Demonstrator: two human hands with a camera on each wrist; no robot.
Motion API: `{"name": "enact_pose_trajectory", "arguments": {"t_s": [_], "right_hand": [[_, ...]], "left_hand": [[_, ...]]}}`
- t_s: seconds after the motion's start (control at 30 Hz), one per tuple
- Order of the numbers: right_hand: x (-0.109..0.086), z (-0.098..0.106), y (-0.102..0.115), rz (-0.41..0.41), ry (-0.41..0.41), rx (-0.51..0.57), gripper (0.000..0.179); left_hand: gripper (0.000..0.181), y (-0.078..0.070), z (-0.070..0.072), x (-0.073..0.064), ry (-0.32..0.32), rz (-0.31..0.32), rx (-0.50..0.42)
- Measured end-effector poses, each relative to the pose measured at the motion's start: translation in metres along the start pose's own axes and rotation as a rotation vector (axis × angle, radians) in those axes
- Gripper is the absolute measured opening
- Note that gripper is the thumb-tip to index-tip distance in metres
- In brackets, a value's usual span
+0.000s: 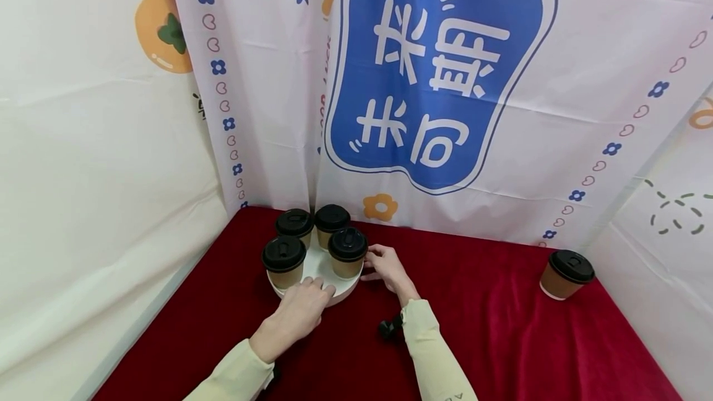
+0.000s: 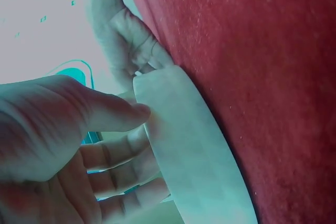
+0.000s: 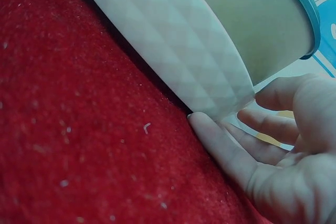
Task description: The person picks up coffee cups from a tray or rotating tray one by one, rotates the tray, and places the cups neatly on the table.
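Observation:
A white round tray (image 1: 319, 263) stands on the red cloth, its side patterned with diamond facets (image 3: 173, 35). Several brown paper cups with black lids are on it, among them a front left cup (image 1: 285, 265) and a right one (image 1: 348, 254). At the front rim my left hand (image 1: 301, 309) pinches the tray, thumb on the outer edge and fingers reaching over the inside. My right hand (image 1: 390, 271) holds the tray's right side. In the right wrist view, its thumb (image 3: 223, 148) is low at the base and a fingertip touches the upper rim.
Another lidded cup (image 1: 565, 275) stands alone at the far right of the red cloth (image 1: 479, 314). A printed white curtain (image 1: 278, 110) hangs behind, and white sheeting (image 1: 100, 172) rises along the left edge.

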State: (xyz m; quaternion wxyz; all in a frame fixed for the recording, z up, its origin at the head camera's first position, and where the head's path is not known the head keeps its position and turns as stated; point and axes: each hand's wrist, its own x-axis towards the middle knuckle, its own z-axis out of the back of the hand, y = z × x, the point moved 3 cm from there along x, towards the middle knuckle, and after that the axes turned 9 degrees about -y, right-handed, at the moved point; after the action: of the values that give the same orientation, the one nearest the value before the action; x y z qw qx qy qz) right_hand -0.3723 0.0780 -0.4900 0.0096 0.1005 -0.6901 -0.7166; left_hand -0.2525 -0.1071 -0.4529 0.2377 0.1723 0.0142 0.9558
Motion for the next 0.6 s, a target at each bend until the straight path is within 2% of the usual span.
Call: {"name": "enact_pose_trajectory", "arguments": {"t_s": [0.27, 0.37, 0.57, 0.6], "right_hand": [[0.018, 0.001, -0.02, -0.006, -0.031, -0.012, 0.029], [0.017, 0.001, -0.02, -0.009, -0.034, -0.021, 0.03], [0.017, 0.001, -0.02, -0.012, -0.036, -0.029, 0.031], [0.018, 0.001, -0.021, -0.011, -0.035, -0.029, 0.031]], "left_hand": [[0.021, 0.007, 0.003, -0.001, 0.041, 0.006, -0.031], [0.02, 0.008, 0.004, -0.001, 0.054, 0.008, -0.044], [0.004, 0.009, 0.008, 0.001, 0.016, 0.003, -0.077], [0.006, 0.009, 0.01, 0.001, 0.004, 0.002, -0.084]]}}
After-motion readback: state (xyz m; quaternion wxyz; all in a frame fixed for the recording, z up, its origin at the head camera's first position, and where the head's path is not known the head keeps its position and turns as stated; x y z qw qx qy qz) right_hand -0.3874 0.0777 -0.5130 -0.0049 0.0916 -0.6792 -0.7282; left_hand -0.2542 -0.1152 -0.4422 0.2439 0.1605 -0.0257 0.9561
